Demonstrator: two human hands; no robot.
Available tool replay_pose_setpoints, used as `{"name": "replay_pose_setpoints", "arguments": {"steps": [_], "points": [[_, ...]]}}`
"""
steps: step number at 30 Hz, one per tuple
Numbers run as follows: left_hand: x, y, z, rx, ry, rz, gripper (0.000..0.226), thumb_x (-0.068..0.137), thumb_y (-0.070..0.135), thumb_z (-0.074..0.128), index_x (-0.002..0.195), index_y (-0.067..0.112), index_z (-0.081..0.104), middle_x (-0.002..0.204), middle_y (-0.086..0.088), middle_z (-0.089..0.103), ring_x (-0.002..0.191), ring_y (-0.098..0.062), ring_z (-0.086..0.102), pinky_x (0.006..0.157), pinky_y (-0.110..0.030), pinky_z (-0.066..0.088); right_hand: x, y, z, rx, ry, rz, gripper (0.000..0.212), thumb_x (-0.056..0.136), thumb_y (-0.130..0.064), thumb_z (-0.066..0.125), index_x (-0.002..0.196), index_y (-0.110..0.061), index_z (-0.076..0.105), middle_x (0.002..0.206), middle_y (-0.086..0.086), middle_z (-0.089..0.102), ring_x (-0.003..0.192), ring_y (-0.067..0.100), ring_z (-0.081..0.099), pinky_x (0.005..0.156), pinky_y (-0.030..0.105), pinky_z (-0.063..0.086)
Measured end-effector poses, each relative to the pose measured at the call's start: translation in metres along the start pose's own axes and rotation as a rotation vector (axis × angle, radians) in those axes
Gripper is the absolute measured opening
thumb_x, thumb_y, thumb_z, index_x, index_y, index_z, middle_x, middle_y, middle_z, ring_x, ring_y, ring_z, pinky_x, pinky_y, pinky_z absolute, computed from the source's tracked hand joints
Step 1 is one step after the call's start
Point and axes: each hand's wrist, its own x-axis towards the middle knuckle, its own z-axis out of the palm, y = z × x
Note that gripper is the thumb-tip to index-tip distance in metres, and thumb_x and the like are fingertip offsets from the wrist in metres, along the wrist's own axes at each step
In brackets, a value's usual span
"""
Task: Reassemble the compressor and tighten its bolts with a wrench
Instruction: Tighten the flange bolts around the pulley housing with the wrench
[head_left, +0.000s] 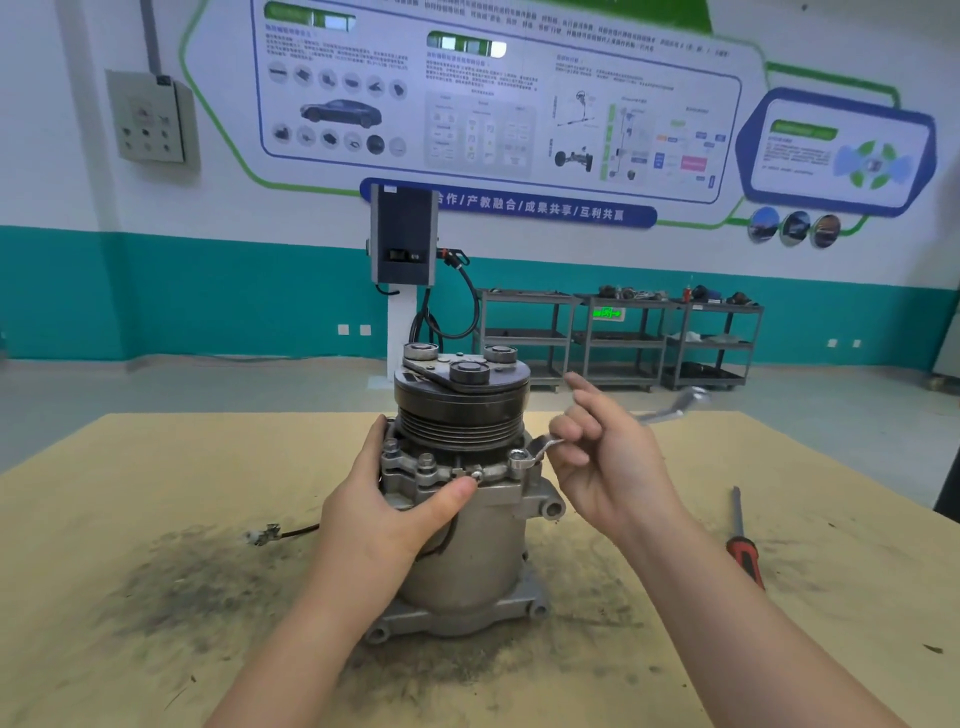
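The compressor (462, 499) stands upright on its mounting base in the middle of the tan worktop (104, 519), its black grooved pulley (460, 410) on top and the grey cylindrical body below, with dark grime smeared over the board around it. The left hand (395, 499) is wrapped around the left side of the housing just under the pulley, fingers curled behind the flange and the thumb pressed across the front beside a small screw, so it is clamped on the compressor body. A wrench (524, 460) has its ring end seated on a bolt (518, 457) at the right front of the flange, and its shaft runs up and to the right, its far end blurred beyond the fingers. The right hand (608, 457) is just beside the compressor on the right, holding the wrench shaft between thumb and curled fingers, with the index finger stretched out above. Another flange bolt (426, 461) stands between the two hands, at the front left. A red-handled screwdriver (743, 540) lies on the worktop well apart to the right, and a small connector on a wire (267, 534) lies left of the body
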Motion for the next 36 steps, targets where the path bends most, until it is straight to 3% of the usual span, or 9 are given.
{"name": "replay_pose_setpoints", "arguments": {"steps": [6,9,12,18,20,25,29,34,36], "points": [[0.001,-0.003,0.000,-0.005,0.011,0.000,0.111,0.045,0.079,0.070,0.144,0.038,0.040,0.108,0.040,0.055,0.095,0.031,0.049,0.067,0.006,0.038,-0.047,0.017,0.001,-0.204,0.083,-0.437,0.019,0.101,0.000,0.035,0.095,-0.010,0.050,0.044,0.003,0.046,0.051,0.018,0.062,0.047,0.022,0.049],[0.002,-0.004,0.000,0.005,0.005,-0.016,0.086,0.048,0.076,0.072,0.126,0.052,0.048,0.103,0.039,0.063,0.098,0.023,0.055,0.069,0.002,0.041,-0.068,0.027,0.012,-0.510,0.046,-0.569,0.014,0.099,-0.006,0.046,0.095,-0.017,0.053,0.055,0.005,0.064,0.066,0.017,0.070,0.062,0.022,0.055],[0.002,-0.003,0.000,0.003,-0.001,-0.021,0.076,0.048,0.072,0.070,0.118,0.056,0.047,0.103,0.043,0.061,0.098,0.021,0.057,0.070,-0.001,0.042,-0.075,0.024,0.023,-0.604,-0.007,-0.646,0.006,0.098,-0.014,0.051,0.094,-0.019,0.053,0.062,0.003,0.069,0.065,0.015,0.070,0.061,0.019,0.055],[0.001,-0.003,-0.001,-0.002,-0.007,-0.013,0.076,0.048,0.074,0.069,0.119,0.059,0.046,0.101,0.048,0.059,0.095,0.023,0.056,0.066,0.002,0.041,-0.041,-0.004,0.016,-0.273,0.049,-0.426,0.016,0.104,-0.004,0.033,0.098,-0.012,0.046,0.040,0.002,0.041,0.040,0.018,0.052,0.040,0.023,0.042],[0.001,-0.003,-0.002,-0.003,-0.010,-0.004,0.083,0.049,0.073,0.070,0.127,0.052,0.046,0.104,0.044,0.060,0.097,0.021,0.057,0.067,0.001,0.042,-0.032,-0.003,0.011,-0.158,0.037,-0.341,0.017,0.104,-0.003,0.033,0.100,-0.010,0.047,0.041,0.003,0.038,0.038,0.017,0.050,0.038,0.022,0.039],[0.000,0.000,-0.002,0.002,-0.012,-0.023,0.062,0.050,0.072,0.069,0.107,0.064,0.046,0.101,0.048,0.059,0.096,0.023,0.055,0.067,0.005,0.040,-0.015,-0.003,0.005,-0.052,0.017,-0.127,0.017,0.102,-0.003,0.035,0.101,-0.009,0.051,0.042,0.000,0.038,0.038,0.013,0.048,0.034,0.019,0.032],[0.001,0.000,-0.002,0.004,-0.004,-0.026,0.067,0.049,0.073,0.069,0.110,0.061,0.045,0.101,0.050,0.056,0.096,0.025,0.054,0.066,0.006,0.039,-0.007,-0.003,0.001,-0.014,0.053,0.006,0.013,0.100,-0.004,0.041,0.107,-0.008,0.052,0.042,-0.002,0.039,0.039,0.010,0.049,0.032,0.017,0.031],[0.000,-0.003,-0.003,0.013,-0.008,-0.005,0.093,0.056,0.071,0.078,0.137,0.049,0.039,0.102,0.049,0.057,0.097,0.028,0.051,0.070,-0.001,0.040,-0.023,0.005,-0.001,-0.053,0.183,-0.155,0.005,0.098,-0.005,0.051,0.103,-0.006,0.050,0.046,-0.001,0.046,0.047,0.012,0.060,0.033,0.017,0.034],[0.001,-0.005,-0.002,0.016,-0.009,-0.010,0.093,0.052,0.073,0.076,0.135,0.050,0.041,0.104,0.045,0.059,0.099,0.024,0.053,0.076,-0.005,0.039,-0.038,0.009,0.001,-0.139,0.203,-0.289,0.005,0.097,-0.007,0.052,0.101,-0.008,0.049,0.048,0.000,0.051,0.052,0.015,0.064,0.038,0.020,0.040]]}}
